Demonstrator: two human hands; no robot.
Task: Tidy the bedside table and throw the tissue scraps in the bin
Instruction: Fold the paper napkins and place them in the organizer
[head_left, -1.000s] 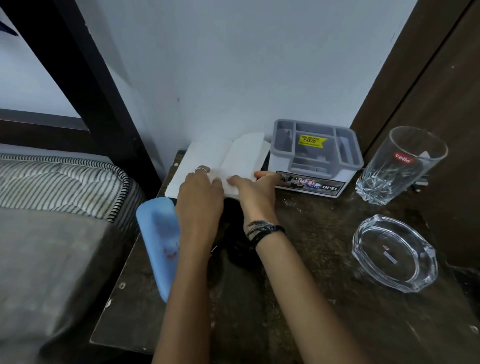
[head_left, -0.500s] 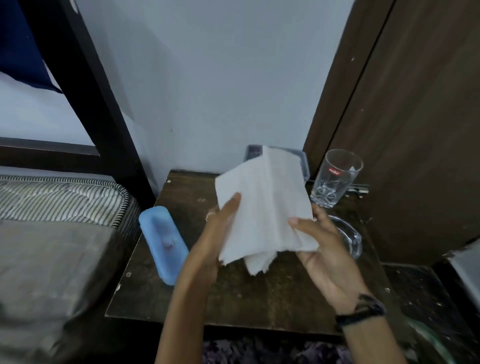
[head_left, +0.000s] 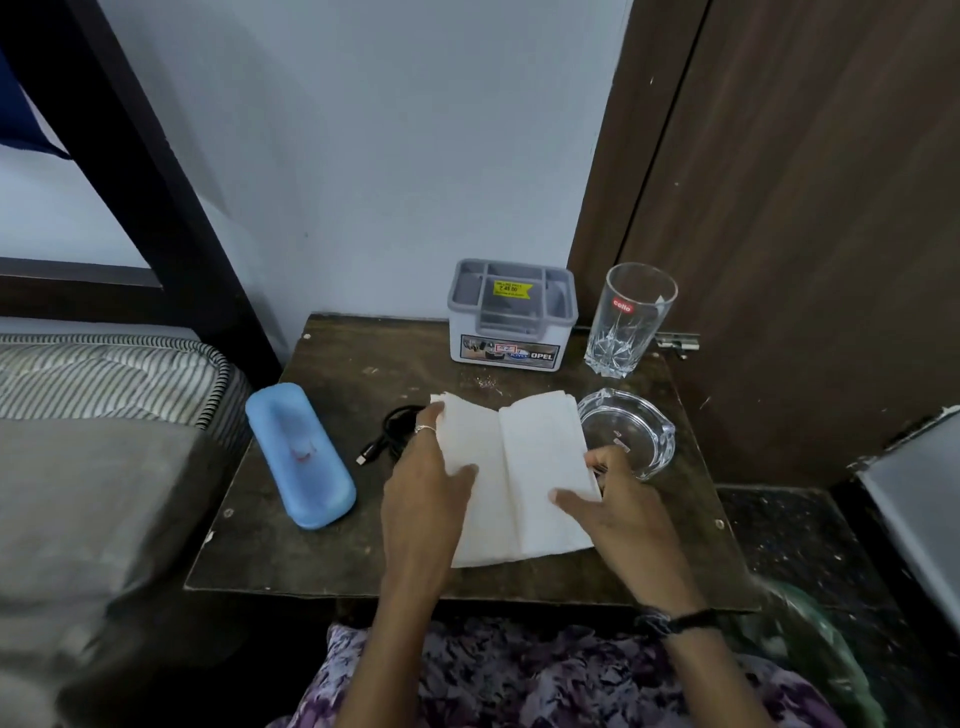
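A stack of white tissue sheets (head_left: 519, 478) is held over the middle of the dark wooden counter (head_left: 291, 545), opened like a booklet with a crease down its centre. Its left edge is gripped by the left hand (head_left: 421, 483), the thumb laid on top of the paper and the fingers curled behind it; a ring is seen on one finger. Its right edge is pinched by the right hand (head_left: 618, 499), the thumb pressed on the sheet's face and the fingers tucked behind the edge. A dark band is worn on the right wrist.

A blue case (head_left: 298, 460) is laid lengthwise near the counter's left edge. Between it and the left hand, a coiled black cable (head_left: 387, 439) is seen, partly hidden by that hand. At the back of the counter, against the wall, a grey and white organiser box (head_left: 511, 317) with a yellow price sticker is placed. Just to its right a clear drinking glass (head_left: 631, 319) is stood upright. In front of the glass, close to the right hand, a clear glass ashtray (head_left: 631, 428) is set. A striped mattress (head_left: 104, 374) is seen left of the counter.
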